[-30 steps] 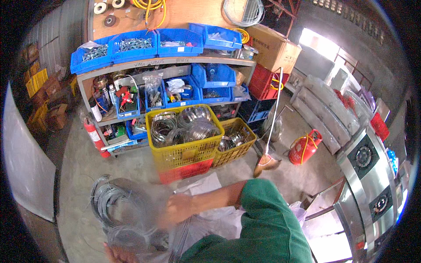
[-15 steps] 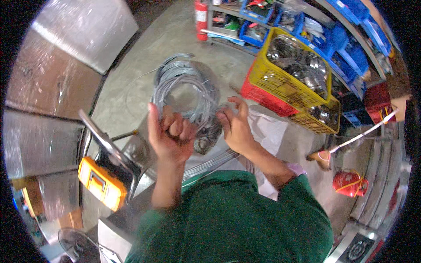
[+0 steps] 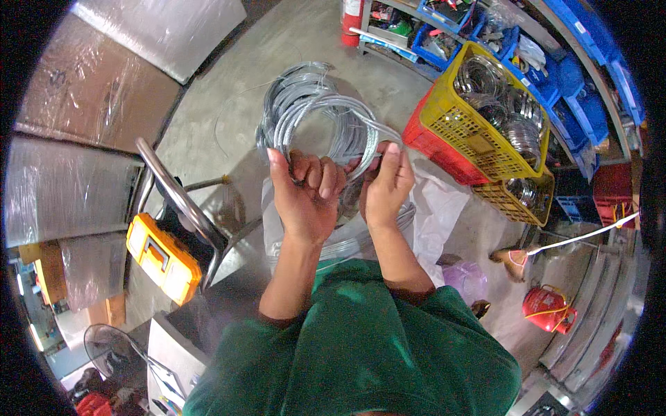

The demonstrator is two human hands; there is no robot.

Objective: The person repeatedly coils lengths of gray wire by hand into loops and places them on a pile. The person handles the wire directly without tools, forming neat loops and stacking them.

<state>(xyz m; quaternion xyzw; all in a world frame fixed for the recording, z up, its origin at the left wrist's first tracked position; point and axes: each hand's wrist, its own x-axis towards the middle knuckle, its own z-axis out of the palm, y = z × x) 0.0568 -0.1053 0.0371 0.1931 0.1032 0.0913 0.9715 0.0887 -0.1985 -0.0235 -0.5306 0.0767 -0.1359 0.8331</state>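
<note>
Grey wire coil [image 3: 316, 111] held up mid-scene, over floor; looks springy, stiff, fairly light, loops prone to spreading; best gripped at bunched near edge. Left hand [image 3: 305, 191] clenched on strands, right hand [image 3: 385, 184] pinching them. Yellow crate [image 3: 485, 135] of coils far right, orange case [image 3: 163, 256] near left

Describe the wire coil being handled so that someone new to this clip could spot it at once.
Start at the yellow mesh crate on the concrete floor, then look left to the raised left hand and right hand. Both grip a grey wire coil, a loose open ring, unlike the shiny coils packed in the crate.
</note>
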